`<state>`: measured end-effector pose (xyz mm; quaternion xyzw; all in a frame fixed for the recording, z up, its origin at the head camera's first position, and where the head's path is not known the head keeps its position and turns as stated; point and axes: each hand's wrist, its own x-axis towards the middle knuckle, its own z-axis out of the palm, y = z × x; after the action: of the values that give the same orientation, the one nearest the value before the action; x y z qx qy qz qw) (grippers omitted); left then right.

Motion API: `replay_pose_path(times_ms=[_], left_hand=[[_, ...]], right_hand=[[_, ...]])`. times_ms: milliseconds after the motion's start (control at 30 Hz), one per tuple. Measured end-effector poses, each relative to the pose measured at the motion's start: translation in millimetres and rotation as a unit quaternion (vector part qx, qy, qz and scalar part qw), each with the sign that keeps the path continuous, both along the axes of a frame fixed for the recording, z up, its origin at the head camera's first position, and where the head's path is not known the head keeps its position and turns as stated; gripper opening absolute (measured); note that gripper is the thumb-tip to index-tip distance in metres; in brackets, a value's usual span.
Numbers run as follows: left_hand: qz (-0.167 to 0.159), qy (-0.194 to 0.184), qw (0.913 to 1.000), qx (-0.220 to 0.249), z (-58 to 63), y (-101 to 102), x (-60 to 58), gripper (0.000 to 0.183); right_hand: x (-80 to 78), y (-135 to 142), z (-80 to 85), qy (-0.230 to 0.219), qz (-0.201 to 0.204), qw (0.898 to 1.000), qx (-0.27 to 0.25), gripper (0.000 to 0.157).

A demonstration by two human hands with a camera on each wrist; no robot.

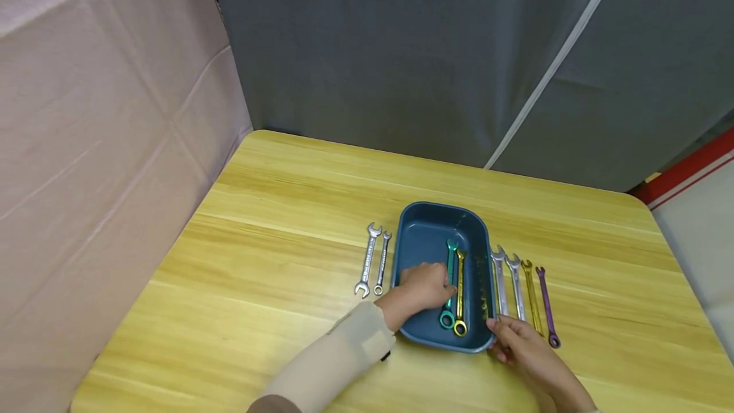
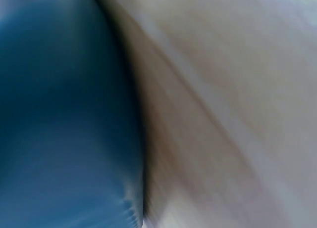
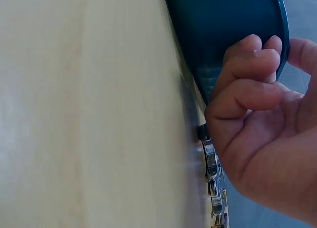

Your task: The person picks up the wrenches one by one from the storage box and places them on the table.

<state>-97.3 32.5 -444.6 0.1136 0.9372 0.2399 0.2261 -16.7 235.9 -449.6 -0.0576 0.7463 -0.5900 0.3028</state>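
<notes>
A dark blue rectangular tray [image 1: 417,228] stands on the wooden table. My left hand [image 1: 425,284] reaches into it over the left wall, fingers curled around the middle of a green combination wrench [image 1: 451,253], part of which the hand hides. Just right of that wrench lies a gold combination wrench [image 1: 460,304] on the tray floor. At the near right corner my right hand [image 1: 518,344] grips the tray's rim between thumb and fingers. The right wrist view shows its curled fingers [image 3: 247,92] against the outer wall. The left wrist view holds only tray wall and table, blurred.
Left of the tray lie a silver open-end wrench [image 1: 368,261] and a smaller silver combination wrench [image 1: 383,263]. Along its right side are two silver wrenches [image 1: 516,285], a gold one [image 1: 532,298] and a purple one [image 1: 547,308]. A grey curtain [image 1: 401,50] hangs behind the table.
</notes>
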Motion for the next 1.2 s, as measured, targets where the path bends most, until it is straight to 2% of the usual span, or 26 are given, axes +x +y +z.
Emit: replay_pose_path(times_ms=[200, 533, 700, 933, 1067, 1200], left_hand=[[-0.008, 0.019, 0.9994, -0.029, -0.5, 1.1, -0.3, 0.052], [-0.011, 0.035, 0.9957, -0.085, 1.5, 7.0, -1.5, 0.031], [-0.022, 0.053, 0.9911, -0.12, 1.8, 9.9, -1.4, 0.035], [-0.047, 0.067, 0.988, -0.131, 1.8, 11.0, 2.1, 0.04], [-0.05, 0.08, 0.9854, -0.142, 1.0, 10.3, 5.0, 0.038], [-0.047, 0.075, 0.9848, -0.15, 0.2, 9.7, 7.0, 0.039]], right_hand=[[-0.8, 0.4, -0.4, 0.007, 0.0, 1.0, 0.0, 0.046], [-3.3, 1.9, 1.0, -0.001, -0.005, 1.0, 0.017, 0.047], [-3.5, 1.9, 1.8, 0.005, -0.005, 1.0, 0.019, 0.047], [-2.9, 1.8, 0.9, 0.005, -0.006, 1.0, 0.022, 0.047], [-1.9, 1.0, 0.3, 0.004, -0.007, 1.0, 0.025, 0.048], [-0.5, 0.6, -0.1, -0.001, -0.005, 1.0, 0.016, 0.048]])
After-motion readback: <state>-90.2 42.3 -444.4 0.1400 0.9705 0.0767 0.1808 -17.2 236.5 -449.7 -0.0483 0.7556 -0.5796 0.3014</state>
